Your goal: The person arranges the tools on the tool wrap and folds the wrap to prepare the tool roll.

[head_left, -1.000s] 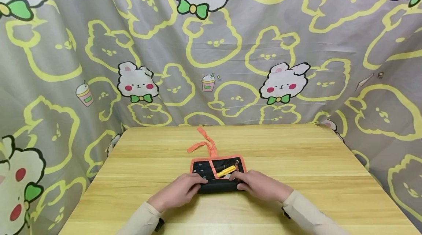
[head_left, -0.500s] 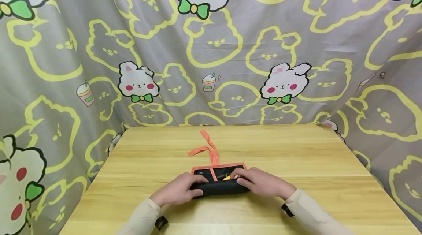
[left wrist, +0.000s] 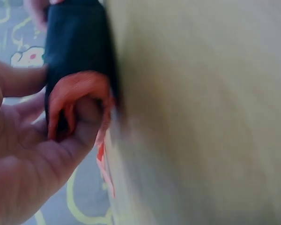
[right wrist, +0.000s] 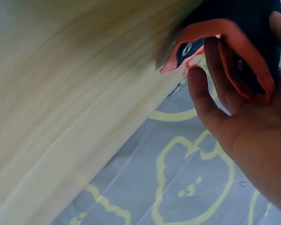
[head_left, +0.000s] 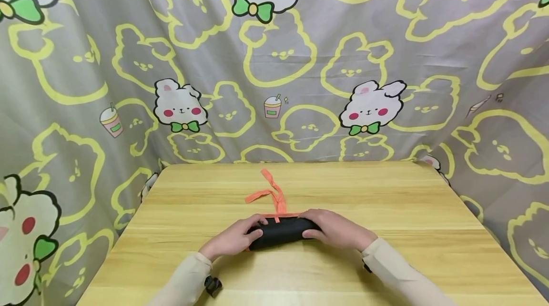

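A black fabric tool roll [head_left: 283, 232] with orange edging lies rolled up near the middle of the table. Its left end is gripped by my left hand [head_left: 233, 238], thumb on the near side and fingers over the top. My right hand [head_left: 336, 229] holds the other end the same way. In the left wrist view, a finger reaches into the orange-edged end [left wrist: 79, 84] of the roll. The right wrist view shows the other open end [right wrist: 225, 28], with fingers curled round and between the layers. The tools inside are hidden.
Two orange tie straps [head_left: 276, 194] stretch from the roll's far edge across the wooden table [head_left: 386, 191]. A grey curtain [head_left: 309, 67] with cartoon rabbits hangs behind the table and along both sides.
Both hands have rolled the near part of the tool roll away from me, over its inner pockets. The yellow-handled tool and printed numbers have gone from sight.
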The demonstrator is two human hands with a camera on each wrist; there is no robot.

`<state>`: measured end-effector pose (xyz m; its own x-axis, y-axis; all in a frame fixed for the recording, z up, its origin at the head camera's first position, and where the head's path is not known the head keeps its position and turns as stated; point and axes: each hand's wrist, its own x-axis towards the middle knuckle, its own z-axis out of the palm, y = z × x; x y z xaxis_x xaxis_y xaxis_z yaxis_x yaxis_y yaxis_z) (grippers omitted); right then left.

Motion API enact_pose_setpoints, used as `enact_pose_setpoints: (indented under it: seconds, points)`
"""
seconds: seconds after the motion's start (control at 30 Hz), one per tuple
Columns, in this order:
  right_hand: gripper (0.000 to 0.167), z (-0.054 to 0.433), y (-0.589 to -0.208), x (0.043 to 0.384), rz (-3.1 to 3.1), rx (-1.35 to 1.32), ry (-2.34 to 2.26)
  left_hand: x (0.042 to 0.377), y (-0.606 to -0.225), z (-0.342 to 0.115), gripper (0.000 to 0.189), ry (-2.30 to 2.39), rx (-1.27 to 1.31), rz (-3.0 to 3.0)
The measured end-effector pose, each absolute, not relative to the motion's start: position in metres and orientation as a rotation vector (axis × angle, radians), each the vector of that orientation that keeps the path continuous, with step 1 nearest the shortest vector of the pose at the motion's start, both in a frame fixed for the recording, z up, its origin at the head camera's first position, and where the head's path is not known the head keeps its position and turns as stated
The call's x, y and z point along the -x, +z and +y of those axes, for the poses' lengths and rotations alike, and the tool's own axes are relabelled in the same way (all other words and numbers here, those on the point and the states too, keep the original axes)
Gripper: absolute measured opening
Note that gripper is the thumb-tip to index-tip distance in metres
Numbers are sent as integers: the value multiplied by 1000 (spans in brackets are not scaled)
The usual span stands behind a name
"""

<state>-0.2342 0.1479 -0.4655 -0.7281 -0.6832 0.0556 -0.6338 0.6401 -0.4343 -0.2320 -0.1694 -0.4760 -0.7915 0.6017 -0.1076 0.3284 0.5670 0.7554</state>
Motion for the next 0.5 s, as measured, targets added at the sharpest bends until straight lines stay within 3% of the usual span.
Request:
enact_pose_setpoints:
  seconds: [0.37, 0.5]
  points:
    - [48, 145, -476, 235, 2810, 1037, -575, 224, -474, -166, 49, 789, -890, 2713]
    - [42, 147, -474, 232, 2783, 1015, -634, 225, -469, -167, 33, 750, -972, 2701]
